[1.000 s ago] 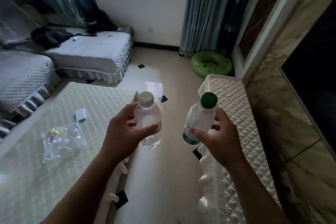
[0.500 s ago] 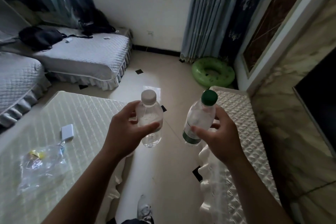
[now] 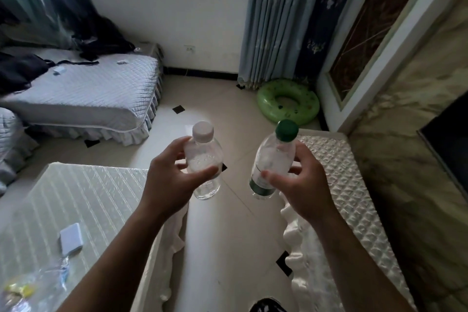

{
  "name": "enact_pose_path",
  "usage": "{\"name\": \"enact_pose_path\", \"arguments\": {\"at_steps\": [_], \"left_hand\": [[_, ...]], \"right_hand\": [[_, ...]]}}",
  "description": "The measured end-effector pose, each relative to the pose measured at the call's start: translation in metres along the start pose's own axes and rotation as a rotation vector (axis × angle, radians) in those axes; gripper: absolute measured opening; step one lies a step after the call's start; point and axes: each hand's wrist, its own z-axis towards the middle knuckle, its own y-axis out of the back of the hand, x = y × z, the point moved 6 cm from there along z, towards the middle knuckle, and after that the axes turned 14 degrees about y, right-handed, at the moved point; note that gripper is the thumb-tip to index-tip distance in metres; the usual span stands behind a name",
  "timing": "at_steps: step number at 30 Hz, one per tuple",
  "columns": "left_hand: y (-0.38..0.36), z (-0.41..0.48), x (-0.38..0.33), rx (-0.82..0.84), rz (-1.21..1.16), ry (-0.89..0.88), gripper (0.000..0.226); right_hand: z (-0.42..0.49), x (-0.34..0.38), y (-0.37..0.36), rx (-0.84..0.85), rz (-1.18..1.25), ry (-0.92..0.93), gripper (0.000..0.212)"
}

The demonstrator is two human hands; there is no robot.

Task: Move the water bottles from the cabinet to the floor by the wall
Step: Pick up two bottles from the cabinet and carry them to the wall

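Head view, nearest things first: a dark shoe (image 3: 266, 307) shows at the bottom edge on the tiled floor (image 3: 228, 243), in the narrow aisle between the covered table (image 3: 76, 197) on the left and the low cabinet (image 3: 354, 200) with its quilted cover on the right. The frilled hems of both covers hang into that aisle, and I judge a foot could catch one mid-stride.

Above the aisle, the left hand (image 3: 167, 185) is wrapped round the white-capped bottle (image 3: 205, 159), thumb across its front. The right hand (image 3: 304, 190) pinches the green-capped bottle (image 3: 273, 159) between thumb and fingertips near its label. Both bottles are in the air, the green-capped one tilted, neither touching the cabinet. The right hold looks the lighter, so that bottle seems likelier to slip if the arm swings or bumps the cabinet edge.

Farther on, a green swim ring (image 3: 287, 101) lies on the floor by the curtain (image 3: 278, 20), close to the wall (image 3: 177, 28). A bottle set down beside it could be knocked by the ring, or tip on the glossy tile.
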Motion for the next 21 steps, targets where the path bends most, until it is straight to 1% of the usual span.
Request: {"name": "enact_pose_path", "arguments": {"at_steps": [6,10,13,21], "left_hand": [[-0.018,0.074,-0.005,-0.014,0.047,-0.019,0.067],[-0.032,0.130,-0.011,-0.038,0.026,-0.001,0.066],[-0.043,0.175,-0.019,-0.058,0.023,0.002,0.062],[-0.071,0.280,-0.043,-0.109,0.054,-0.001,0.062]], "right_hand": [[0.072,-0.030,-0.007,-0.002,0.006,-0.002,0.063],[0.135,-0.055,-0.006,0.021,0.007,0.016,0.068],[0.188,-0.073,-0.002,0.039,-0.005,0.031,0.073],[0.310,-0.107,0.004,0.101,0.016,0.077,0.071]]}}
